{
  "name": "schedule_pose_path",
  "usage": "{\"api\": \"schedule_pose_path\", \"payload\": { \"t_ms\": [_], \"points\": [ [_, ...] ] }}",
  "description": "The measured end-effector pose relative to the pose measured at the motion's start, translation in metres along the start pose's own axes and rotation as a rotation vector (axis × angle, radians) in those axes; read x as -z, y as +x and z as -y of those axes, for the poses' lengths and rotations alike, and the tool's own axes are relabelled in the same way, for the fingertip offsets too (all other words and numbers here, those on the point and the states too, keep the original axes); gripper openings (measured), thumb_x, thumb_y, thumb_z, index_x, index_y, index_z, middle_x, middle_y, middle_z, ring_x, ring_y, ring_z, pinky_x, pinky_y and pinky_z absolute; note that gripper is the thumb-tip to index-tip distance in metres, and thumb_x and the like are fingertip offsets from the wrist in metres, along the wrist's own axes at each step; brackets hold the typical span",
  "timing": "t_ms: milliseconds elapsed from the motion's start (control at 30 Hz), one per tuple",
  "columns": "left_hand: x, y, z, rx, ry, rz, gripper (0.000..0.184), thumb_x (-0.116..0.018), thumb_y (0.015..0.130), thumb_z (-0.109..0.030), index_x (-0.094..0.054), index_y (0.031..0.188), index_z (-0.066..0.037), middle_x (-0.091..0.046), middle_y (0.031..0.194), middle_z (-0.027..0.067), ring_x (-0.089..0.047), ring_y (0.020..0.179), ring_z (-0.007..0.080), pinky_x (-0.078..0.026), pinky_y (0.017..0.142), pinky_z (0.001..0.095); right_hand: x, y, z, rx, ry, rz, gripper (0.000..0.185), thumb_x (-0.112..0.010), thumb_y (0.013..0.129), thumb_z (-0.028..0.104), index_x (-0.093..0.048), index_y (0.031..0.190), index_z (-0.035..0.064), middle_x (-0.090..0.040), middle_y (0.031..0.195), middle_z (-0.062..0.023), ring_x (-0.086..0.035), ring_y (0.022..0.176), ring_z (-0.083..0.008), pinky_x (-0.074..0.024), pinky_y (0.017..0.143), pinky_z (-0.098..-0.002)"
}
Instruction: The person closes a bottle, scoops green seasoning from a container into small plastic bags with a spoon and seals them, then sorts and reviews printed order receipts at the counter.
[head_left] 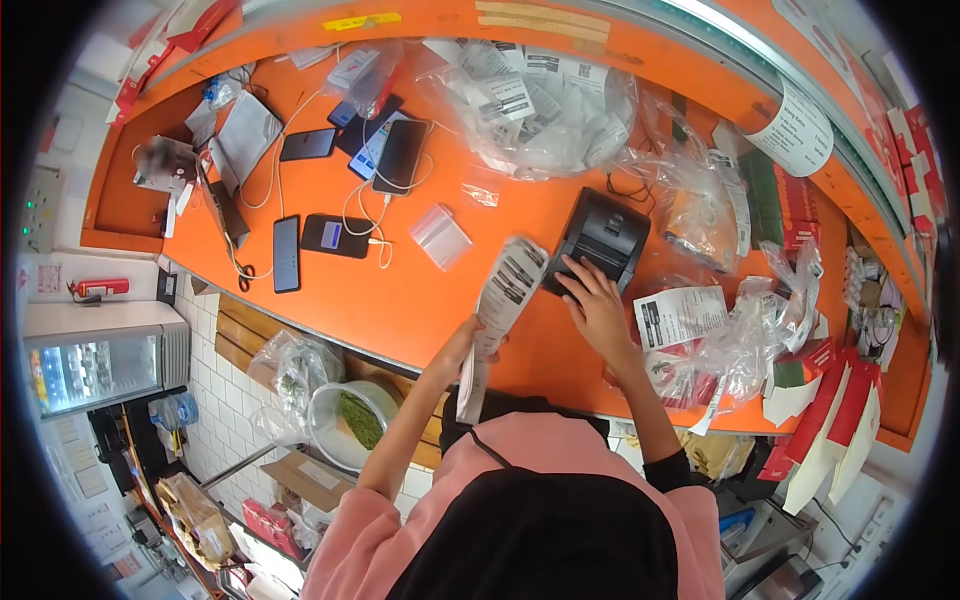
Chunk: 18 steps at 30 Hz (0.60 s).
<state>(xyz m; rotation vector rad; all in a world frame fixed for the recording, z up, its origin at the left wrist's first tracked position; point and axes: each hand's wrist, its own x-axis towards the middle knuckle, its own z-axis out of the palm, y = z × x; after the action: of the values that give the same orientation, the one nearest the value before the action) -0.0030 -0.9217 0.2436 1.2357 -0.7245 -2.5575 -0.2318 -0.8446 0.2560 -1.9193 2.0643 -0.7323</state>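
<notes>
My left hand [468,345] is closed around a bundle of long printed paper receipts [505,290], which stands over the orange counter [400,315] and hangs down past its front edge. My right hand [593,300] lies with its fingers spread on the front of a black receipt printer [604,240]. To the left of the receipts is a small clear zip bag [440,237]. Right of my right hand, a printed receipt [682,317] lies among clear plastic bags [745,335].
Several phones, such as a dark one [286,254], and white cables are at the left. A large clear bag with papers [550,120] sits at the back. Red and white cartons [840,405] stand at the right edge. A tub of greens [352,422] is below the counter.
</notes>
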Motion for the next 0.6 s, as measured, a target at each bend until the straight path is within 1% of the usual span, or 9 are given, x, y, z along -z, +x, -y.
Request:
{"api": "schedule_pose_path", "payload": {
  "t_ms": [67, 133, 167, 200, 267, 333, 400, 500, 600],
  "points": [
    [0.005, -0.018, -0.007, -0.017, 0.005, -0.035, 0.034, -0.034, 0.080, -0.023, -0.048, 0.103, -0.001, -0.055, 0.083, 0.0136, -0.050, 0.055, 0.0174, -0.043, 0.050, 0.0279, -0.002, 0.003, 0.003, -0.008, 0.004, -0.029, 0.028, -0.057, 0.082, 0.015, -0.058, 0.109, 0.0060, -0.052, 0.121, -0.0084, -0.044, 0.116, -0.0264, -0.0382, 0.090, -0.0374],
    [0.004, -0.041, -0.021, -0.118, 0.153, 0.055, 0.041, -0.037, 0.077, -0.028, -0.048, 0.103, 0.001, -0.057, 0.081, 0.0118, -0.051, 0.053, 0.0176, -0.043, 0.046, 0.0297, 0.002, 0.007, 0.022, -0.102, 0.262, -0.155, 0.032, -0.060, 0.082, 0.019, -0.057, 0.110, 0.0042, -0.052, 0.117, -0.0117, -0.048, 0.109, -0.0299, -0.0407, 0.087, -0.0390],
    [-0.008, -0.053, -0.029, -0.153, 0.105, 0.044, 0.046, -0.039, 0.076, -0.023, -0.045, 0.111, 0.005, -0.059, 0.087, 0.0162, -0.060, 0.061, 0.0234, -0.050, 0.053, 0.0340, 0.014, 0.012, 0.045, -0.176, 0.536, -0.166, 0.033, -0.066, 0.080, 0.017, -0.056, 0.107, 0.0016, -0.054, 0.108, -0.0135, -0.055, 0.098, -0.0260, -0.0462, 0.079, -0.0356],
    [-0.021, -0.061, -0.036, -0.160, 0.104, 0.040, 0.046, -0.039, 0.076, -0.023, -0.045, 0.111, 0.005, -0.059, 0.087, 0.0162, -0.060, 0.061, 0.0234, -0.050, 0.053, 0.0340, 0.023, 0.016, 0.066, -0.169, 0.538, -0.164, 0.033, -0.066, 0.080, 0.017, -0.056, 0.107, 0.0016, -0.054, 0.108, -0.0135, -0.055, 0.098, -0.0260, -0.0462, 0.079, -0.0356],
    [-0.044, -0.067, -0.044, -0.191, 0.067, 0.131, 0.047, -0.037, 0.077, -0.014, -0.040, 0.119, 0.005, -0.056, 0.102, 0.0196, -0.062, 0.077, 0.0267, -0.052, 0.071, 0.0372, 0.035, 0.021, 0.095, -0.308, 1.210, -0.101, 0.026, -0.064, 0.078, 0.000, -0.055, 0.103, -0.0029, -0.056, 0.100, -0.0087, -0.055, 0.093, -0.0157, -0.0459, 0.076, -0.0251],
    [-0.050, -0.058, -0.038, -0.245, 0.098, 0.131, 0.047, -0.039, 0.078, -0.013, -0.038, 0.122, 0.006, -0.056, 0.107, 0.0197, -0.061, 0.088, 0.0289, -0.050, 0.078, 0.0379, 0.042, 0.032, 0.101, -0.219, 0.943, -0.265, 0.024, -0.068, 0.075, -0.001, -0.055, 0.095, -0.0036, -0.057, 0.089, -0.0043, -0.055, 0.079, -0.0086, -0.0452, 0.068, -0.0219],
    [-0.075, -0.056, -0.047, -0.256, 0.115, 0.030, 0.046, -0.043, 0.082, -0.016, -0.039, 0.122, 0.006, -0.055, 0.109, 0.0192, -0.059, 0.096, 0.0273, -0.049, 0.082, 0.0366, 0.062, 0.037, 0.100, -0.189, 0.724, -0.334, 0.023, -0.071, 0.074, 0.005, -0.058, 0.091, -0.0028, -0.062, 0.076, -0.0079, -0.061, 0.068, -0.0128, -0.0477, 0.061, -0.0232],
    [-0.105, -0.057, -0.060, -0.191, 0.038, 0.072, 0.049, -0.043, 0.091, -0.032, -0.042, 0.122, 0.005, -0.055, 0.111, 0.0166, -0.056, 0.101, 0.0237, -0.046, 0.085, 0.0335, 0.097, 0.036, 0.108, -0.249, 0.518, -0.317, 0.026, -0.069, 0.076, 0.006, -0.054, 0.095, -0.0030, -0.065, 0.072, -0.0104, -0.061, 0.062, -0.0136, -0.0473, 0.057, -0.0234],
    [-0.120, -0.050, -0.054, -0.244, 0.062, 0.028, 0.054, -0.038, 0.095, -0.041, -0.042, 0.123, 0.005, -0.054, 0.113, 0.0144, -0.054, 0.102, 0.0201, -0.045, 0.085, 0.0304, 0.095, 0.026, 0.102, -0.327, 0.709, -0.489, 0.027, -0.066, 0.079, 0.006, -0.049, 0.096, -0.0030, -0.065, 0.073, -0.0118, -0.062, 0.063, -0.0144, -0.0467, 0.055, -0.0243]
  ]
}}
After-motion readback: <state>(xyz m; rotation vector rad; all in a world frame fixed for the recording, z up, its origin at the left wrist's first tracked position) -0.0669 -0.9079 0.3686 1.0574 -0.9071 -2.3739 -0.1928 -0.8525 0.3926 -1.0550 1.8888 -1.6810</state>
